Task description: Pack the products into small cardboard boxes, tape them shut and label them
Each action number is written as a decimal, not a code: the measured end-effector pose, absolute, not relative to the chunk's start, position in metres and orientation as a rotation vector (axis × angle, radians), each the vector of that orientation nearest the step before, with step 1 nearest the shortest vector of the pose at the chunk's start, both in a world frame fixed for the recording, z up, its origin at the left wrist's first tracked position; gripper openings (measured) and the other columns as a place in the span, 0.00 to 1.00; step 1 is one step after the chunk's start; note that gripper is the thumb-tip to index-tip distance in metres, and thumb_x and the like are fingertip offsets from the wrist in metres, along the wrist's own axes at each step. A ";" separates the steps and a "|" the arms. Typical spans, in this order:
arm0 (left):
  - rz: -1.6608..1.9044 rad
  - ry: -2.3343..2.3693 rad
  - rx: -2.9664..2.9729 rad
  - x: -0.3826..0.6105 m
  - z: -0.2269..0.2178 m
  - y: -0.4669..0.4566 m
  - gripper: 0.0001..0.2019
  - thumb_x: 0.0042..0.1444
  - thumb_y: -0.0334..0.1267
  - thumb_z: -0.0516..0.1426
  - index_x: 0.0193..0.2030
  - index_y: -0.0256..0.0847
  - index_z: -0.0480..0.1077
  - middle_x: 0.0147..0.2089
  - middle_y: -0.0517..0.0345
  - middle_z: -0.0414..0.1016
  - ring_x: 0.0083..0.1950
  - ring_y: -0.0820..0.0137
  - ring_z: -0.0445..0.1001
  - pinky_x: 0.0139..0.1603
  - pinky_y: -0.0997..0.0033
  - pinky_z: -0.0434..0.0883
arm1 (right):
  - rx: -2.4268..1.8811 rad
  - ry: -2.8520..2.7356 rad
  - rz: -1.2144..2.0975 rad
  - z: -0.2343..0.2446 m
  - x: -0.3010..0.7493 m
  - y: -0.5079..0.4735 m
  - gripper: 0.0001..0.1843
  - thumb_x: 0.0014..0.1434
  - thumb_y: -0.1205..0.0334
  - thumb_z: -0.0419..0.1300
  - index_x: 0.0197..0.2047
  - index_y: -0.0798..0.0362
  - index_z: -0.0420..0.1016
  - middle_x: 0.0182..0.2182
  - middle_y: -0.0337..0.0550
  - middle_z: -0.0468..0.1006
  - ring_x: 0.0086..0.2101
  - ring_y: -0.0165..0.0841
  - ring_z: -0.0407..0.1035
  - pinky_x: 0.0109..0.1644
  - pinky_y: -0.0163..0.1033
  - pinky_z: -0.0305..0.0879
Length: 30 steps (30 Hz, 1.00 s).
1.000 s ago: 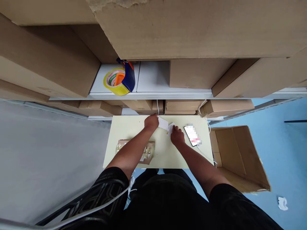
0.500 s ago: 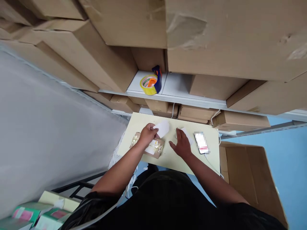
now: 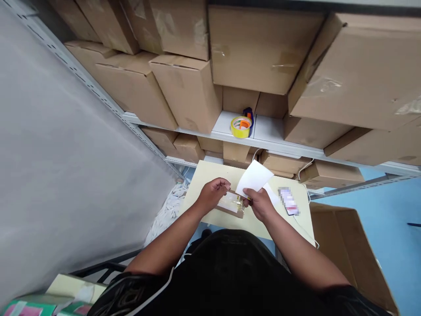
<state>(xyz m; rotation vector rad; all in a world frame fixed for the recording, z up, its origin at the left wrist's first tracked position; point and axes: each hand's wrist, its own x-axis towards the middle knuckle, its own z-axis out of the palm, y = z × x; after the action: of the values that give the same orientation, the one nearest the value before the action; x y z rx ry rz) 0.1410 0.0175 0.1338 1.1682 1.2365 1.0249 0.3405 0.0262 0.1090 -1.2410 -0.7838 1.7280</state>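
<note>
A small brown cardboard packet wrapped in clear film point(image 3: 232, 205) lies on the pale yellow table point(image 3: 204, 175). My left hand point(image 3: 212, 195) is closed on the packet's left end. My right hand point(image 3: 258, 202) pinches the lower corner of a white sheet of paper point(image 3: 254, 177), holding it up over the packet's right end. A second white slip point(image 3: 271, 195) lies on the table just right of my right hand. A phone point(image 3: 288, 201) with a white cable rests further right.
A yellow tape roll in a blue dispenser point(image 3: 242, 125) sits on the white shelf point(image 3: 263, 142) among stacked cardboard boxes. An open cardboard box point(image 3: 348, 241) stands on the blue floor at right. White paper scraps point(image 3: 167, 206) lie left of the table. Green boxes point(image 3: 29, 305) show at bottom left.
The white sheet has passed from my left hand to my right hand and is lifted higher. My left hand has dropped onto the packet. The view has tilted up and to the left.
</note>
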 end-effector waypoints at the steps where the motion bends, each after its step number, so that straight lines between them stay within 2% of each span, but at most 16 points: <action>1: 0.987 1.195 1.165 0.128 0.136 0.014 0.12 0.57 0.47 0.63 0.40 0.40 0.77 0.35 0.57 0.78 0.34 0.71 0.74 0.37 0.71 0.71 | -1.235 -0.753 1.748 0.117 0.328 0.020 0.14 0.47 0.55 0.71 0.30 0.57 0.76 0.20 0.40 0.75 0.19 0.29 0.65 0.21 0.34 0.60; 6: 0.891 0.989 1.158 0.072 0.143 -0.003 0.10 0.54 0.43 0.63 0.37 0.38 0.76 0.35 0.55 0.79 0.35 0.70 0.74 0.39 0.69 0.72 | -1.228 -0.682 1.725 0.139 0.267 -0.005 0.16 0.46 0.57 0.73 0.34 0.58 0.78 0.22 0.41 0.76 0.22 0.30 0.67 0.20 0.33 0.61; 12: 0.823 0.897 1.214 0.037 0.139 -0.011 0.09 0.54 0.42 0.62 0.31 0.38 0.75 0.27 0.60 0.73 0.30 0.72 0.70 0.34 0.71 0.68 | -1.263 -0.694 1.676 0.149 0.224 -0.025 0.14 0.47 0.58 0.72 0.33 0.57 0.78 0.22 0.41 0.75 0.22 0.29 0.66 0.20 0.33 0.60; 24: 0.842 0.888 1.190 0.028 0.133 -0.020 0.06 0.52 0.39 0.60 0.29 0.39 0.72 0.27 0.59 0.72 0.30 0.71 0.70 0.34 0.70 0.68 | -1.311 -0.804 1.536 0.149 0.210 -0.043 0.13 0.48 0.56 0.70 0.32 0.58 0.78 0.21 0.40 0.74 0.20 0.29 0.64 0.20 0.34 0.58; 30: 0.852 0.887 1.163 0.034 0.135 -0.026 0.06 0.53 0.39 0.60 0.30 0.39 0.73 0.29 0.56 0.76 0.32 0.69 0.72 0.36 0.68 0.70 | -1.318 -0.807 1.510 0.145 0.217 -0.049 0.11 0.48 0.58 0.69 0.30 0.58 0.78 0.21 0.40 0.74 0.20 0.29 0.64 0.21 0.35 0.59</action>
<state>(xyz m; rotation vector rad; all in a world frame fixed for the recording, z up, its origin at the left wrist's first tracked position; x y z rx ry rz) 0.0343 -0.0258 0.1349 1.1627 0.8872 0.8517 0.2169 -0.0491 0.1447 -1.3176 -0.8069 1.5096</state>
